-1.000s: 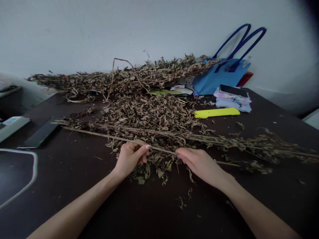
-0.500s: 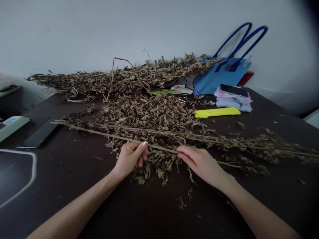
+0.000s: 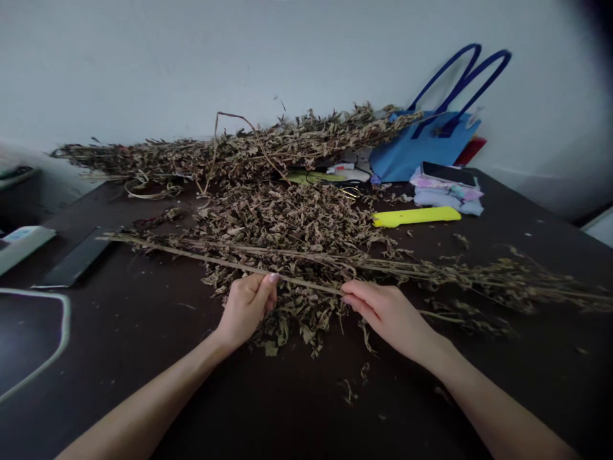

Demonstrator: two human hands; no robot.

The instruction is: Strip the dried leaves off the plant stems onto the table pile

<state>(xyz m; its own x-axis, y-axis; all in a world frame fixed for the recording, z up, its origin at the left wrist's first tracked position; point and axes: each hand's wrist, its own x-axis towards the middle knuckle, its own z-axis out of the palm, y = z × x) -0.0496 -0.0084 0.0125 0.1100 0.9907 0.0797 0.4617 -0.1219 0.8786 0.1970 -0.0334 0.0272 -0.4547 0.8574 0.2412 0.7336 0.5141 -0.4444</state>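
A long dried stem (image 3: 306, 283) slants over a heap of dried leaves (image 3: 287, 214) on the dark table. My left hand (image 3: 246, 306) is closed round the stem near its middle, thumb on top. To the right, my right hand (image 3: 390, 316) pinches the same stem between thumb and fingers. Just behind my hands, other leafy dried stalks (image 3: 431, 271) stretch across the heap to the right edge of the view.
A large dried bundle (image 3: 230, 150) lies along the wall beside a blue bag (image 3: 416, 150). A yellow object (image 3: 416, 216) and a phone on folded cloth (image 3: 450, 174) are at the right. Another dark flat object (image 3: 76, 259) and a white power strip (image 3: 26, 246) lie left.
My left hand has shifted slightly left and its fingers have curled in more closely. My right hand has barely moved on the stem.
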